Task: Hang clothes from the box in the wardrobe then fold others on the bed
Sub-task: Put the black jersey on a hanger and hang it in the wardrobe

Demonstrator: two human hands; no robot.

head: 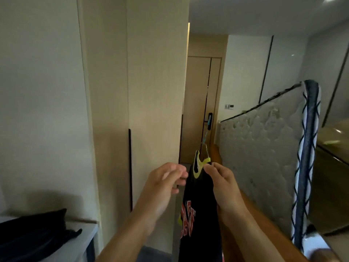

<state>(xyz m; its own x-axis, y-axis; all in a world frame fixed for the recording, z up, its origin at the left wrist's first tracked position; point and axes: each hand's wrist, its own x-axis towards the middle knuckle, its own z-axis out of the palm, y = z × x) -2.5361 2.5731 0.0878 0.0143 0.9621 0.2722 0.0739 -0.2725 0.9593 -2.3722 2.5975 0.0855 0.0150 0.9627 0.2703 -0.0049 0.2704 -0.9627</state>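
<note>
A black garment (200,205) carries red lettering outlined in white and neon yellow-green trim at its neck. The wardrobe doors (154,82) are pale beige. A grey quilted mattress (264,157) has dark blue edging crossed with zigzag stitching on white.

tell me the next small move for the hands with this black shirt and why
Probably settle the collar onto the hanger: the right hand pinches the black shirt at its yellow neckline, the left hand sits beside it, and the shirt hangs bunched and narrow.
</note>
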